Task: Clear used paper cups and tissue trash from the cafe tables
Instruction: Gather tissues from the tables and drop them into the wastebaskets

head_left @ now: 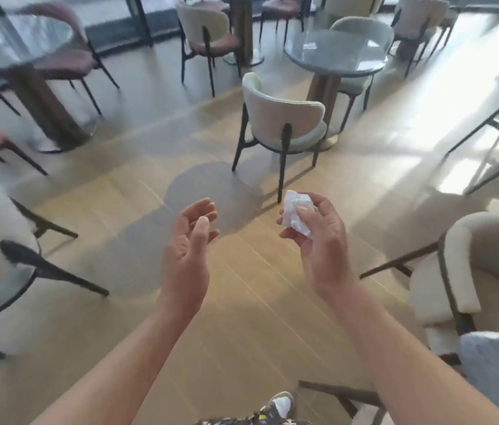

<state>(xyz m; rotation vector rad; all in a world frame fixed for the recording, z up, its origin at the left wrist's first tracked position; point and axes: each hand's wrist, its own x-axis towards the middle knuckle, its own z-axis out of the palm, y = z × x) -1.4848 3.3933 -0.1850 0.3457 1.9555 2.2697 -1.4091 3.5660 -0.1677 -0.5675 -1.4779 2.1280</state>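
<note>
Wooden floor (251, 302) stretches beneath you, with a cream chair (282, 124) just ahead. Nearer than that chair, your right hand (318, 237) pinches a crumpled white tissue (295, 211), its grip curled round the wad. Left of the tissue, your left hand (188, 240) hangs palm inward, fingers loosely spread.

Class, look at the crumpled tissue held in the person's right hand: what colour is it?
White. The tissue shows best in the head view, pinched in the right hand.

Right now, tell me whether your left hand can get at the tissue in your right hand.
Probably yes: the left hand is open and empty, beside the tissue the right hand pinches, nothing between.
</note>
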